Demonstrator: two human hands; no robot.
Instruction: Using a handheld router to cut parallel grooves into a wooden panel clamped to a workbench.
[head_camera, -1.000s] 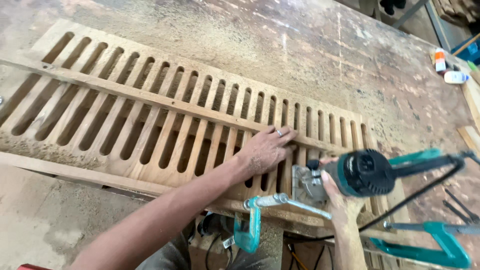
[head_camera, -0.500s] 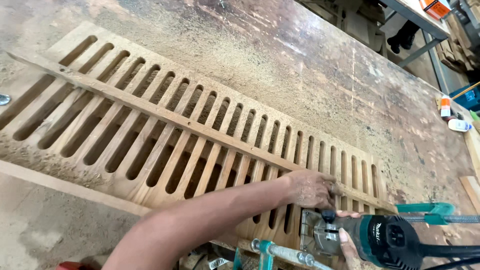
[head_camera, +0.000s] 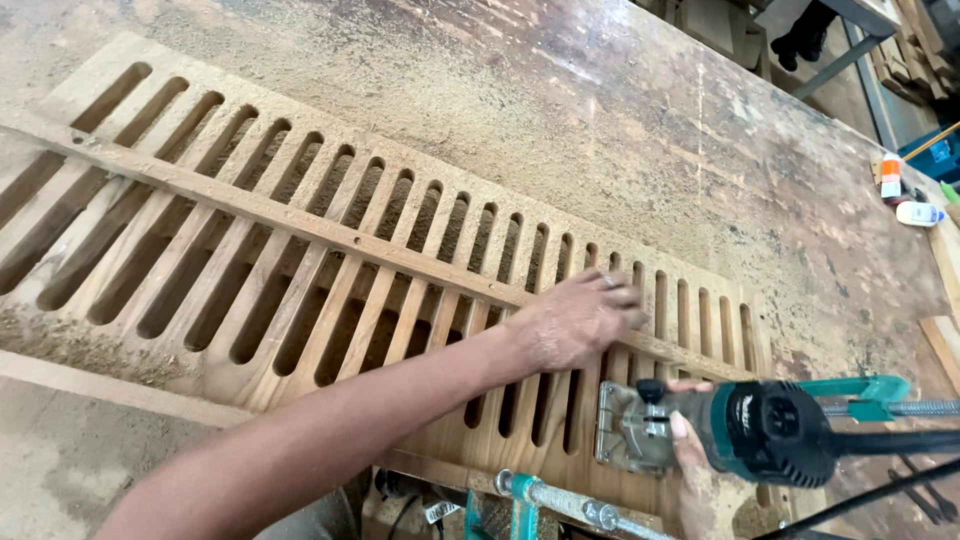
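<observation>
Left hand (head_camera: 575, 320) lies flat, fingers (head_camera: 618, 292) spread, pressing the slotted wooden panel (head_camera: 300, 250). Right hand (head_camera: 690, 455) grips the teal router (head_camera: 740, 432) at 4 o'clock from it, on the dusty surface (head_camera: 620, 110).

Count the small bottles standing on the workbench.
2. An orange-and-white bottle stands at the far right edge of the workbench; a white bottle lies just beside it. More may sit beyond the frame.

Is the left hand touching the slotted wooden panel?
Touching. The head view shows the left hand pressed flat, fingers spread, on the slotted wooden panel, with no gap visible.
</observation>
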